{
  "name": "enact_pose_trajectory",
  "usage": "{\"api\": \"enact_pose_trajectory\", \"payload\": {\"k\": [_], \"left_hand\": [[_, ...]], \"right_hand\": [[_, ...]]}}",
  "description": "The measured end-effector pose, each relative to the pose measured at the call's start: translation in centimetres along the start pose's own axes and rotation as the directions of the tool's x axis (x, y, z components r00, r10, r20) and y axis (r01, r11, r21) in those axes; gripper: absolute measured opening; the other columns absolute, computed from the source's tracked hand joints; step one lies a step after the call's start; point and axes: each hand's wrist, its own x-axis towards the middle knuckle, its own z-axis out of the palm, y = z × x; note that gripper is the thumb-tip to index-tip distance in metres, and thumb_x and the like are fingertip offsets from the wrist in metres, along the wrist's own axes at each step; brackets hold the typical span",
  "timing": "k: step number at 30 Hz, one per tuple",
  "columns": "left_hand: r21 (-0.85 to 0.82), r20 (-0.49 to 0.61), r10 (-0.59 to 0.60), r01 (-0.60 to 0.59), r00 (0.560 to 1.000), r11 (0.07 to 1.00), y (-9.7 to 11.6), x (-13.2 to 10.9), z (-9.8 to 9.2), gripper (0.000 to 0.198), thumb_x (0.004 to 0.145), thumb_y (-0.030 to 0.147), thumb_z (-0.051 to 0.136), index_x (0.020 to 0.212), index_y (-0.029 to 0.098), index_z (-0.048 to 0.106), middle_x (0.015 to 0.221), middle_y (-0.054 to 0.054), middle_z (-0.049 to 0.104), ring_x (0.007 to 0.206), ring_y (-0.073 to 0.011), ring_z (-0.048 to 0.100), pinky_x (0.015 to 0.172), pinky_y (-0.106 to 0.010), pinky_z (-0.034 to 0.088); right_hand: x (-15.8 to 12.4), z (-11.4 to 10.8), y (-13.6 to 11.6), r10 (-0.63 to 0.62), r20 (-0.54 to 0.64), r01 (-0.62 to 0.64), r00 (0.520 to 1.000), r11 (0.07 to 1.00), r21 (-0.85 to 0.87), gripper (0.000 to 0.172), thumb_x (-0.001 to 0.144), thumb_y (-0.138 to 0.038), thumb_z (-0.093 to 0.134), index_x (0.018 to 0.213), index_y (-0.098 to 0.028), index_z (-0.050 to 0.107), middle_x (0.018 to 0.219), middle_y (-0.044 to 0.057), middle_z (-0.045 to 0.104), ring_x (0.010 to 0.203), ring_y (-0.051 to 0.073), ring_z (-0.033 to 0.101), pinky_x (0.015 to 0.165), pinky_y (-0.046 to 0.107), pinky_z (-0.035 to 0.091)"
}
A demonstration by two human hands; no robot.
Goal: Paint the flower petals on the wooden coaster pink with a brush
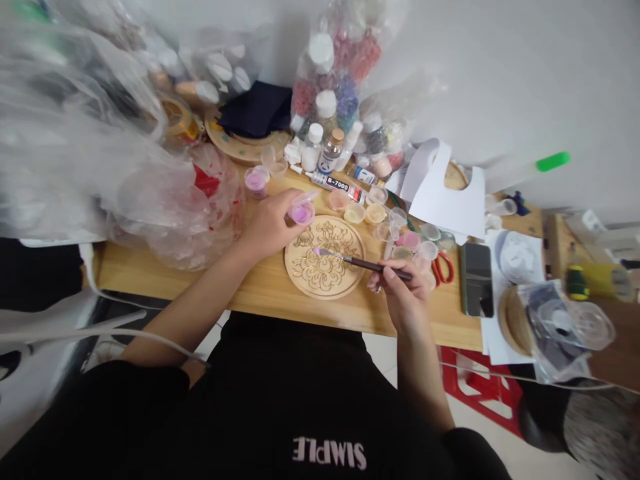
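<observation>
My left hand (273, 225) is closed around a small clear plastic cup (301, 212) with purple-pink stuff in it, its lid flipped up. It is held just above the upper left edge of a round wooden board (326, 291), which has a raised golden flower outline. In my right hand (404, 288) is a palette knife (367, 264) with a dark handle, gripped between thumb and fingers. Its metal blade points left over the middle of the board, with a dab of light purple on the tip. Whether the tip touches the board I cannot tell.
Small lidded cups (376, 213) of pastel colours crowd the board's right side, near red-handled scissors (443, 268) and a phone (477, 279). Behind are a B-7000 glue tube (337, 185) and bottles (331, 152). Plastic bags (170, 207) fill the left; a wooden ring (515, 321) lies right.
</observation>
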Motion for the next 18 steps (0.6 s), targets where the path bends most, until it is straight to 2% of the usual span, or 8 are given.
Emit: {"api": "enact_pose_trajectory", "payload": {"k": [3, 8, 14, 18], "left_hand": [[-0.004, 0.029, -0.021, 0.021, 0.999, 1.000, 0.17, 0.08, -0.09, 0.028, 0.082, 0.020, 0.068, 0.110, 0.018, 0.068, 0.103, -0.004, 0.076, 0.097, -0.0221, 0.071, 0.088, -0.034, 0.058], [-0.024, 0.044, -0.024, 0.025, 0.999, 0.999, 0.24, 0.15, -0.11, 0.033, 0.081, 0.018, 0.069, 0.114, 0.019, 0.067, 0.110, -0.004, 0.075, 0.103, -0.0235, 0.070, 0.093, -0.035, 0.058], [-0.053, 0.001, 0.029, -0.029, 1.000, 0.998, 0.01, 0.11, -0.01, 0.035, 0.080, 0.016, 0.070, 0.115, 0.018, 0.067, 0.106, -0.004, 0.076, 0.099, -0.0224, 0.071, 0.089, -0.034, 0.058], [-0.061, 0.017, -0.020, 0.021, 1.000, 0.998, 0.23, 0.11, -0.20, 0.034, 0.080, 0.014, 0.071, 0.113, 0.022, 0.067, 0.109, -0.003, 0.075, 0.104, -0.0233, 0.071, 0.092, -0.034, 0.058]], "right_hand": [[-0.69, -0.51, 0.65, 0.027, 0.034, -0.026, 0.999, 0.999, -0.032, 0.031, 0.081, -0.052, 0.081, 0.089, -0.024, 0.072, 0.060, -0.003, 0.068, 0.054, 0.016, 0.065, 0.057, 0.032, 0.056], [-0.93, -0.87, 1.00, 0.029, 0.069, -0.024, 0.997, 0.997, -0.074, 0.027, 0.085, -0.050, 0.079, 0.091, -0.024, 0.072, 0.065, -0.001, 0.072, 0.057, 0.016, 0.066, 0.058, 0.032, 0.056], [-0.65, -0.84, 1.03, 0.028, 0.096, -0.020, 0.995, 0.996, -0.086, 0.024, 0.086, -0.047, 0.079, 0.092, -0.024, 0.074, 0.065, -0.001, 0.072, 0.059, 0.015, 0.067, 0.060, 0.031, 0.056], [-0.50, -0.71, 1.19, 0.030, 0.093, -0.019, 0.995, 0.992, -0.125, 0.025, 0.086, -0.048, 0.079, 0.091, -0.025, 0.074, 0.066, -0.001, 0.072, 0.059, 0.016, 0.068, 0.061, 0.033, 0.057]]}}
